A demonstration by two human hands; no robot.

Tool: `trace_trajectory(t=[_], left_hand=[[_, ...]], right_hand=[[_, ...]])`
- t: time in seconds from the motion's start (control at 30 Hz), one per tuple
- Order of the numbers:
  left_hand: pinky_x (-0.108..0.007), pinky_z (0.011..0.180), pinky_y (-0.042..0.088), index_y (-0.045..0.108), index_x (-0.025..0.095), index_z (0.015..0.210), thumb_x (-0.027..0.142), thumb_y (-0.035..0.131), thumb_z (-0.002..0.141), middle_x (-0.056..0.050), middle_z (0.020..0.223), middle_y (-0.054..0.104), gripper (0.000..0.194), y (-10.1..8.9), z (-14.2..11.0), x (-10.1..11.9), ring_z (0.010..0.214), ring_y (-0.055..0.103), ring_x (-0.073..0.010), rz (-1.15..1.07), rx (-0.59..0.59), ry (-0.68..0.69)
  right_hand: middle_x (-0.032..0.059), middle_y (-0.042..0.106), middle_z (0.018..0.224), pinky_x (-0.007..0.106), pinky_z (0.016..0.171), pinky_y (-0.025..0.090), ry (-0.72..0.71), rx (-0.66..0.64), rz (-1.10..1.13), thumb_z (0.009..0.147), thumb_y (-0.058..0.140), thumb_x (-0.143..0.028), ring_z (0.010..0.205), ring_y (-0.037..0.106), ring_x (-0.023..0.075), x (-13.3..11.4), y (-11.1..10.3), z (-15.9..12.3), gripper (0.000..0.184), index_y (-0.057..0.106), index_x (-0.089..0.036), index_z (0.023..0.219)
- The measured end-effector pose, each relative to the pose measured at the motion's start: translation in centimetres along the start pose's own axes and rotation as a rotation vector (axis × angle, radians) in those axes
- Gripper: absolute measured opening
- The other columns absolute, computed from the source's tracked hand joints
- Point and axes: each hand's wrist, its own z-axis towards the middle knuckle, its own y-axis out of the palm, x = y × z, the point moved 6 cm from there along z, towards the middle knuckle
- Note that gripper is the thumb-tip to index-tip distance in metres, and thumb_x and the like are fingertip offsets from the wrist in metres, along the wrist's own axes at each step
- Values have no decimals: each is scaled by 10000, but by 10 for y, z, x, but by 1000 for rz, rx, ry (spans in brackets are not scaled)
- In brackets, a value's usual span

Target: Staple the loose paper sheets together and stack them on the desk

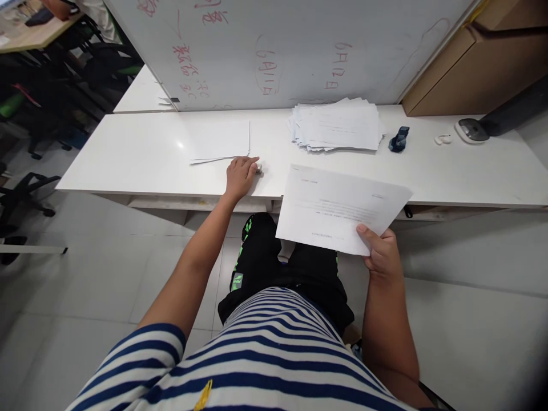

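My right hand (382,251) pinches the lower right corner of a printed sheet of paper (334,208), thumb on top. The sheet is tilted in the air over the desk's front edge. On the desk, my left hand (242,174) has its fingers bent around a small silver metal object (259,169), mostly covered, whose kind I cannot make out. Just beyond that hand lie a few white sheets (222,140), slightly fanned at their near edge. A thick, uneven stack of printed papers (338,125) rests farther back, right of the middle.
The white desk (141,154) runs along a whiteboard (291,51) with red writing. To the right are a dark blue object (399,139), a small white item (442,139), a grey-and-white device (471,131) and cardboard boxes (475,68). Black chairs (103,68) stand at the left.
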Motion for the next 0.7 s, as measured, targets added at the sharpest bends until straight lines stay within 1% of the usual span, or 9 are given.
trace_trajectory(t=[0.13,0.4,0.57,0.7], left_hand=[[-413,1098,351,597,309,1335,418,254,1030,-61,1292,605,472,0,-1,0,1290,448,-254,-4,-9,-20],[-400,1081,363,602,311,1329,421,250,1031,-60,1280,609,474,-1,-1,0,1280,449,-244,7,-8,-23],[-403,1100,346,605,307,1325,423,250,1032,-64,1278,608,475,0,0,0,1285,452,-251,-6,1,-13],[-407,1096,349,600,316,1327,427,249,1033,-64,1282,604,472,0,-1,-1,1290,447,-252,-11,1,-17]], right_hand=[[91,754,1078,507,1026,515,-11,-6,-11,639,860,-409,1129,667,315,-1,-1,-1,485,732,-208,1061],[89,749,1097,511,1011,525,-13,-47,-18,664,845,-401,1122,669,316,-3,3,-2,454,732,-211,1060],[96,760,1040,530,1007,520,-11,-20,-17,644,855,-390,1106,673,330,-3,3,-3,446,737,-202,1030],[94,756,1058,528,1013,515,-23,-31,-26,663,844,-394,1119,667,326,-4,4,-4,440,731,-208,1046]])
